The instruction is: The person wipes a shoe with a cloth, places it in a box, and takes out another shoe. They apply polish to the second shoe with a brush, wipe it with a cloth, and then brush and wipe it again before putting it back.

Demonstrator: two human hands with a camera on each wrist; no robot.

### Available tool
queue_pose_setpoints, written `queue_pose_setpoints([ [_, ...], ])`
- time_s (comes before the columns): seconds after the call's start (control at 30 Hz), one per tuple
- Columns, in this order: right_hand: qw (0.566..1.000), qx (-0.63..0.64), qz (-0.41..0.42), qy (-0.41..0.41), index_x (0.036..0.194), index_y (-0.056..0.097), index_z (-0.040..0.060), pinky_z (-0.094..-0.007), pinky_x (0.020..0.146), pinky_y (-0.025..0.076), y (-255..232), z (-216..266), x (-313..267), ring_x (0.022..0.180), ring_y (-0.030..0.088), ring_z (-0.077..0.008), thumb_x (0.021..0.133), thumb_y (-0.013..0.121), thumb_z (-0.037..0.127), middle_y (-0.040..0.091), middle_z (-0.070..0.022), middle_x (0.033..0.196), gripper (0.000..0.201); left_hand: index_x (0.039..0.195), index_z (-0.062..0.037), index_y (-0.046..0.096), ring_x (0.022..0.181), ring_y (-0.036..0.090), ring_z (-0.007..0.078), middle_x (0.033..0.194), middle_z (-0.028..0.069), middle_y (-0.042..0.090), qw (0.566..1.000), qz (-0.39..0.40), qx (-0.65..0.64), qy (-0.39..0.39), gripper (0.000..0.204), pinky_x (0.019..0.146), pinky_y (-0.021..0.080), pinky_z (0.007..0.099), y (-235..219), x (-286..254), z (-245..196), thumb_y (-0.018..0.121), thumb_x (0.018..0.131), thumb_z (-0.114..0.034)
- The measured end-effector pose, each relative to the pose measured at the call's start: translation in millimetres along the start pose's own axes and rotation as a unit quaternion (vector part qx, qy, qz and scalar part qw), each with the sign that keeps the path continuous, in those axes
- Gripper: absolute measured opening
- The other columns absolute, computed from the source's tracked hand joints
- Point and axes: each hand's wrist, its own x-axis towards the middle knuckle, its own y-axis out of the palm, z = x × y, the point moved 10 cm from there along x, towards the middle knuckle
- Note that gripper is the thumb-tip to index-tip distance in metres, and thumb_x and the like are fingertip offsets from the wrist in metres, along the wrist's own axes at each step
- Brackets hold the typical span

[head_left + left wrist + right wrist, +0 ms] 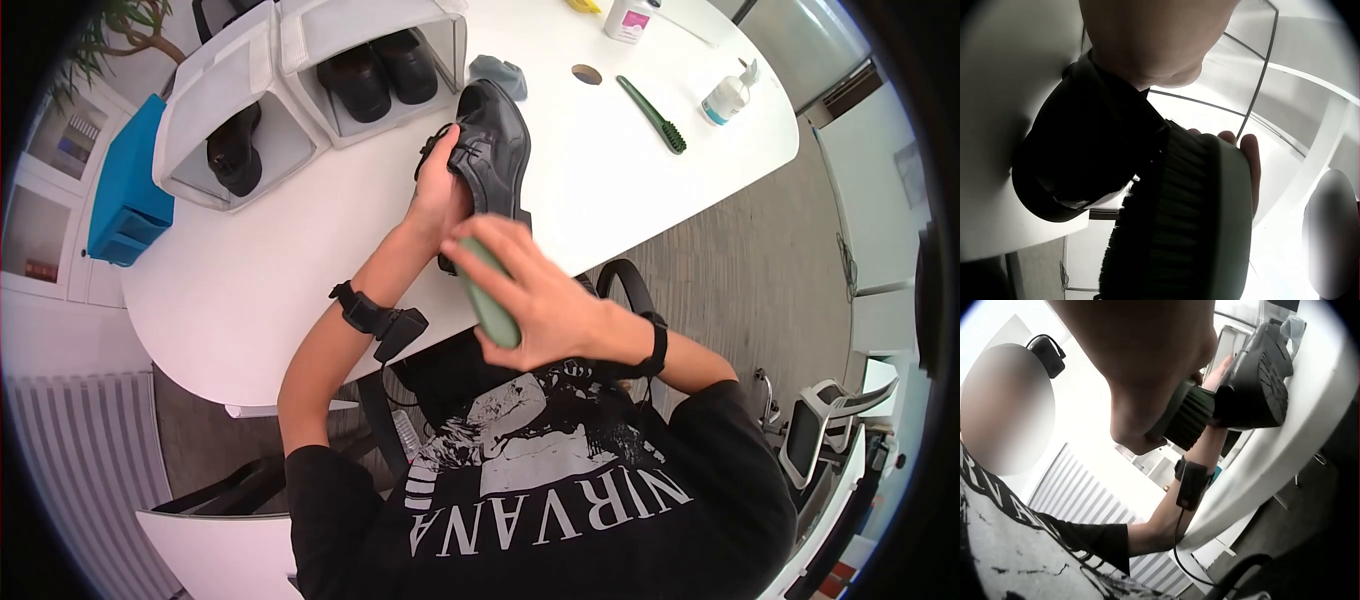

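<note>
A glossy black lace-up shoe (495, 135) is held over the white table by my left hand (437, 190). The thumb lies along its side near the laces, and the other fingers are hidden. My right hand (545, 295) grips a green-backed shoe brush (488, 300) just below the shoe's heel end. In the left wrist view the dark bristles of the brush (1175, 206) overlap the edge of the shoe (1085, 137). From the right wrist, the grooved sole of the shoe (1272, 394) shows beyond the bristles.
Two white shoe boxes (300, 75) with clear fronts hold black shoes (360, 85) at the back left. A grey cloth (498, 75) lies behind the held shoe. To the right are a green long-handled brush (652, 115), a clear bottle (727, 98) and a white bottle (630, 22).
</note>
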Motion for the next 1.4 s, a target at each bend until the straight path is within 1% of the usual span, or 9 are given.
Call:
queue_pose_setpoints([
  [0.03, 0.999, -0.027, -0.020, -0.008, 0.149, 0.048, -0.0052, -0.0588, 0.120, 0.040, -8, -9, 3, 0.142, 0.043, -0.0524, 0.067, 0.080, 0.013, 0.042, -0.0307, 0.150, 0.090, 0.149, -0.0009, 0.055, 0.125, 0.066, 0.0269, 0.141, 0.0150, 0.067, 1.000, 0.002, 0.017, -0.004, 0.063, 0.112, 0.051, 0.0437, -2, 1, 1, 0.040, 0.114, -0.052],
  [0.1, 0.986, -0.042, -0.101, 0.127, 0.150, 0.047, -0.0051, -0.0531, 0.118, 0.042, -34, -61, 6, 0.139, 0.046, -0.0516, 0.070, 0.080, 0.014, 0.043, -0.0310, 0.150, 0.089, 0.149, -0.0010, 0.055, 0.127, 0.065, 0.0267, 0.142, 0.0150, 0.067, 0.999, 0.010, 0.030, 0.009, 0.063, 0.112, 0.051, 0.0438, 7, -7, -3, 0.039, 0.114, -0.052],
  [0.27, 0.999, 0.022, 0.025, 0.002, 0.150, 0.046, -0.0074, -0.0553, 0.123, 0.038, 1, 4, -5, 0.145, 0.042, -0.0517, 0.070, 0.081, 0.014, 0.041, -0.0333, 0.153, 0.091, 0.149, -0.0028, 0.055, 0.134, 0.060, 0.0266, 0.143, 0.0137, 0.066, 1.000, -0.010, -0.013, -0.002, 0.061, 0.119, 0.042, 0.0445, 13, -11, -3, 0.040, 0.114, -0.051],
  [0.5, 0.964, -0.096, -0.173, 0.179, 0.151, 0.049, -0.0040, -0.0522, 0.119, 0.041, -61, -137, 17, 0.138, 0.048, -0.0486, 0.072, 0.081, 0.021, 0.044, -0.0324, 0.154, 0.089, 0.150, -0.0061, 0.056, 0.139, 0.057, 0.0267, 0.150, 0.0122, 0.063, 1.000, 0.002, 0.013, 0.007, 0.059, 0.124, 0.036, 0.0440, 14, -10, -3, 0.039, 0.114, -0.051],
  [0.63, 0.993, -0.035, -0.059, 0.092, 0.154, 0.049, -0.0005, -0.0536, 0.121, 0.040, -28, -58, 9, 0.140, 0.047, -0.0506, 0.068, 0.082, 0.022, 0.045, -0.0295, 0.153, 0.095, 0.150, -0.0068, 0.055, 0.139, 0.057, 0.0264, 0.151, 0.0107, 0.062, 0.998, -0.032, 0.060, 0.016, 0.060, 0.123, 0.037, 0.0442, 13, -18, -10, 0.038, 0.114, -0.052],
  [0.83, 0.955, -0.088, -0.180, 0.218, 0.156, 0.051, 0.0018, -0.0503, 0.122, 0.041, -65, -165, 29, 0.145, 0.049, -0.0486, 0.074, 0.082, 0.027, 0.046, -0.0308, 0.159, 0.091, 0.150, -0.0045, 0.055, 0.139, 0.058, 0.0260, 0.148, 0.0113, 0.064, 1.000, 0.001, 0.027, -0.004, 0.061, 0.123, 0.037, 0.0432, 14, -10, -2, 0.040, 0.114, -0.051],
  [0.97, 0.983, -0.058, -0.128, 0.117, 0.154, 0.050, -0.0018, -0.0509, 0.122, 0.040, -40, -81, 5, 0.141, 0.049, -0.0495, 0.072, 0.082, 0.023, 0.045, -0.0319, 0.154, 0.091, 0.152, -0.0048, 0.053, 0.139, 0.057, 0.0262, 0.149, 0.0113, 0.064, 0.999, 0.011, 0.027, 0.042, 0.062, 0.124, 0.037, 0.0429, 20, -11, -10, 0.039, 0.114, -0.052],
  [1.2, 0.956, -0.113, -0.190, 0.194, 0.154, 0.049, -0.0042, -0.0484, 0.121, 0.041, -59, -150, 8, 0.142, 0.047, -0.0494, 0.076, 0.082, 0.029, 0.047, -0.0323, 0.154, 0.091, 0.154, -0.0065, 0.052, 0.138, 0.057, 0.0268, 0.149, 0.0122, 0.063, 0.999, 0.021, 0.045, 0.001, 0.065, 0.121, 0.039, 0.0427, 14, -5, -2, 0.039, 0.113, -0.055],
  [1.4, 0.986, -0.065, -0.115, 0.106, 0.155, 0.049, -0.0007, -0.0547, 0.123, 0.039, -39, -75, -12, 0.144, 0.046, -0.0504, 0.072, 0.082, 0.024, 0.044, -0.0316, 0.155, 0.093, 0.155, -0.0050, 0.051, 0.141, 0.055, 0.0270, 0.153, 0.0121, 0.060, 0.997, 0.043, 0.050, 0.031, 0.065, 0.123, 0.037, 0.0440, 23, -9, -9, 0.037, 0.114, -0.053],
])
